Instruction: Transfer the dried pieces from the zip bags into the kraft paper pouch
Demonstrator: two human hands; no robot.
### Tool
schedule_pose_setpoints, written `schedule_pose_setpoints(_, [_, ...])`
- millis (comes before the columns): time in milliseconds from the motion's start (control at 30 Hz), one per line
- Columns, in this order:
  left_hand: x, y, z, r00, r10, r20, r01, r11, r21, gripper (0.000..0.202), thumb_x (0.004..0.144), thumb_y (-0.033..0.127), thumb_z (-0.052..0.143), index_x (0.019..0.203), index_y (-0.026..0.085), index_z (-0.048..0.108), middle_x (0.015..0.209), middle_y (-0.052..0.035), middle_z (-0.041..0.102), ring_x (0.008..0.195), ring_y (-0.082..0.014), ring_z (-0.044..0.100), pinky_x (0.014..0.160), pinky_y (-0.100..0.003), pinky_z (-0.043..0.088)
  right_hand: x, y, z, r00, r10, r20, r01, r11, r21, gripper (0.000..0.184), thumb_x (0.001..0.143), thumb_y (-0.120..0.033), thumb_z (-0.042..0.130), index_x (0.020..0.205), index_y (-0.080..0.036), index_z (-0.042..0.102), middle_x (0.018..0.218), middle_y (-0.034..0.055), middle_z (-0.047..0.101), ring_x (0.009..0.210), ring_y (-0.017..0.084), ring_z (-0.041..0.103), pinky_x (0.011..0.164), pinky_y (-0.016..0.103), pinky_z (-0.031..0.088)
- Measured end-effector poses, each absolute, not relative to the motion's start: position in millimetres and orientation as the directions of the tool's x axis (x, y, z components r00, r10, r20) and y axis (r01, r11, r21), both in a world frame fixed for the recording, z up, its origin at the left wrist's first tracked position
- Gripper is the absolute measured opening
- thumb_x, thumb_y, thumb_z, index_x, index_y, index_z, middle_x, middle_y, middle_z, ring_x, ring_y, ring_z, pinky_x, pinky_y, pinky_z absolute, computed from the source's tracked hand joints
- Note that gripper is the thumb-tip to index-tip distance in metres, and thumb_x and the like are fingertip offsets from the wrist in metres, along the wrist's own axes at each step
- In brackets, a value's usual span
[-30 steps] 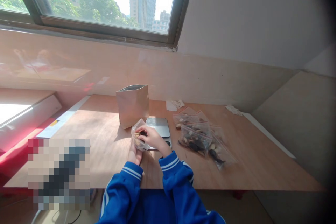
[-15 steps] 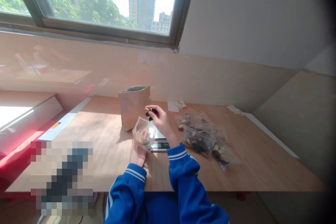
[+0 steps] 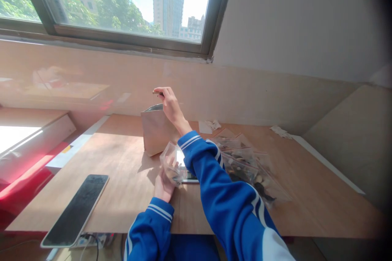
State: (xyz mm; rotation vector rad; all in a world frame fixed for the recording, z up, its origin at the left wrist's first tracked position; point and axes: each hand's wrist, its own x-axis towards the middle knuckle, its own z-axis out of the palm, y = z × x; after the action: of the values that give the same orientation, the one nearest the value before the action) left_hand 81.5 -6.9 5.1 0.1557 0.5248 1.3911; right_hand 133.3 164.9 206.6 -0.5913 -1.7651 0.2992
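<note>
My right hand (image 3: 170, 106) is raised over the mouth of a standing brown paper pouch (image 3: 157, 132), its fingers pinching a few dried slices (image 3: 158, 92), dark and pale; their exact kind is not clear. Lower down, my left hand (image 3: 164, 185) is closed around a clear zip bag (image 3: 172, 165), which is held open at the top and tilted. Behind that bag sits a digital scale (image 3: 190, 177), mostly covered by my right sleeve. To the right lie several clear zip bags (image 3: 241, 161) with dark and pale dried pieces inside, partly behind my forearm.
A black-screened phone (image 3: 76, 210) lies at the table's front left edge. Crumpled white scraps (image 3: 212, 124) rest at the back of the wooden table (image 3: 122, 187), with more paper (image 3: 280, 131) at the far right. A wall and window stand behind.
My right hand has risen up and left from above the zip bag to over the paper pouch, carrying the slices. My left hand still holds the bag low by the scale.
</note>
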Motion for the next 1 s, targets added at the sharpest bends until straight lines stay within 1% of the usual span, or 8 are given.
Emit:
schedule_pose_setpoints(133, [83.8,-1.7,0.9,0.089,0.955,-0.284,-0.886,0.206,0.416,0.037,0.09,0.028,0.047,0.125,0.022,0.056,0.13,-0.0071,0.058,0.107,-0.0206,0.062,0.095,-0.038,0.05,133.0,168.6,176.3,-0.111,0.652,0.75,0.282,0.745,-0.605,0.021,0.094,-0.014,0.036,0.103,-0.02,0.054,0.103,0.0051,0.056,0.101,0.013,0.056,0.094,0.027,0.044])
schedule_pose_setpoints(200, [84.5,-0.5,1.9,0.085,0.948,-0.308,-0.883,0.215,0.417,0.038,0.09,0.027,0.047,0.126,0.021,0.055,0.124,-0.0074,0.062,0.1,-0.0197,0.065,0.094,-0.038,0.051,135.4,166.6,171.6,-0.11,0.668,0.736,0.274,0.732,-0.623,0.019,0.093,-0.014,0.037,0.102,-0.02,0.053,0.102,0.0052,0.056,0.099,0.013,0.057,0.093,0.026,0.044])
schedule_pose_setpoints(300, [84.5,-1.8,4.3,0.082,0.936,-0.343,-0.897,0.219,0.384,0.039,0.09,0.023,0.044,0.128,0.022,0.053,0.116,-0.0063,0.066,0.091,-0.0186,0.068,0.091,-0.039,0.053,138.9,157.1,171.3,-0.208,0.62,0.756,0.256,0.781,-0.57,0.018,0.093,-0.017,0.038,0.101,-0.02,0.053,0.101,0.0049,0.057,0.097,0.014,0.057,0.092,0.027,0.045])
schedule_pose_setpoints(400, [83.9,-3.3,2.9,0.097,0.939,-0.329,-0.917,0.213,0.337,0.04,0.091,0.022,0.042,0.13,0.019,0.052,0.11,-0.0088,0.069,0.089,-0.0202,0.069,0.087,-0.038,0.054,140.7,142.3,167.1,-0.231,0.564,0.792,0.306,0.815,-0.491,0.017,0.092,-0.017,0.039,0.1,-0.02,0.053,0.1,0.0058,0.056,0.098,0.016,0.055,0.093,0.029,0.044])
schedule_pose_setpoints(533, [83.3,-0.7,-4.7,0.074,0.946,-0.316,-0.935,0.177,0.309,0.039,0.091,0.019,0.04,0.127,0.017,0.056,0.101,-0.0085,0.072,0.087,-0.0201,0.07,0.086,-0.036,0.055,137.2,126.7,153.7,-0.141,0.502,0.853,0.412,0.813,-0.411,0.017,0.087,-0.015,0.042,0.1,-0.02,0.052,0.104,0.0084,0.051,0.102,0.019,0.052,0.094,0.033,0.043])
schedule_pose_setpoints(700, [83.0,2.7,-5.3,0.115,0.957,-0.265,-0.956,0.179,0.232,0.04,0.095,0.022,0.033,0.127,0.02,0.057,0.098,-0.0069,0.073,0.095,-0.0203,0.068,0.097,-0.038,0.048,126.4,122.2,148.3,-0.003,0.504,0.864,0.444,0.775,-0.45,0.01,0.087,-0.018,0.043,0.093,-0.021,0.051,0.103,0.0086,0.05,0.099,0.019,0.053,0.09,0.032,0.044])
schedule_pose_setpoints(867, [82.8,-1.3,3.6,0.093,0.954,-0.284,-0.955,0.166,0.248,0.037,0.092,0.02,0.038,0.121,0.017,0.061,0.103,-0.0061,0.072,0.101,-0.02,0.066,0.102,-0.036,0.045,129.2,121.7,153.1,-0.158,0.561,0.813,0.437,0.778,-0.452,0.016,0.087,-0.015,0.039,0.081,-0.021,0.053,0.089,0.0031,0.058,0.086,0.016,0.056,0.084,0.03,0.042])
schedule_pose_setpoints(1000, [83.1,-2.4,9.1,0.109,0.922,-0.371,-0.936,0.22,0.274,0.034,0.093,0.025,0.038,0.112,0.016,0.065,0.098,-0.0059,0.073,0.1,-0.022,0.066,0.101,-0.039,0.045,134.4,118.7,151.9,-0.256,0.557,0.79,0.499,0.777,-0.385,0.015,0.087,-0.017,0.042,0.086,-0.021,0.057,0.088,0.002,0.063,0.089,0.016,0.055,0.088,0.031,0.038])
